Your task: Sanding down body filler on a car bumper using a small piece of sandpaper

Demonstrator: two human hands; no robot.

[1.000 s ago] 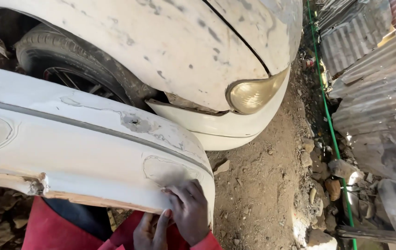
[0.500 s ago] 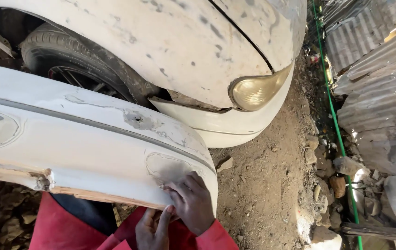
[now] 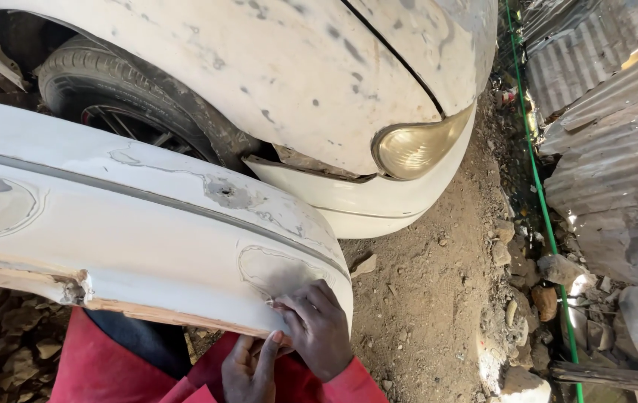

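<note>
A detached white car bumper [image 3: 110, 239] lies across my lap, with grey filler patches and a chipped lower edge. My right hand [image 3: 317, 328] presses its bent fingers onto a sanded patch [image 3: 274, 270] near the bumper's right end. Whatever is under those fingers is hidden. My left hand [image 3: 248, 369] sits just below, thumb up against the bumper's lower rim, gripping it from underneath. Red sleeves [image 3: 117, 369] cover both arms.
A white car [image 3: 296, 82] stands close ahead, with its front wheel [image 3: 125, 112] and headlight [image 3: 412, 149] facing me. Bare dirt with stones [image 3: 438, 298] lies to the right. A green hose [image 3: 539, 194] and corrugated metal sheets [image 3: 602, 134] run along the right side.
My right hand has shifted only slightly on the same patch. The left hand stays at the rim. The view has drifted a little.
</note>
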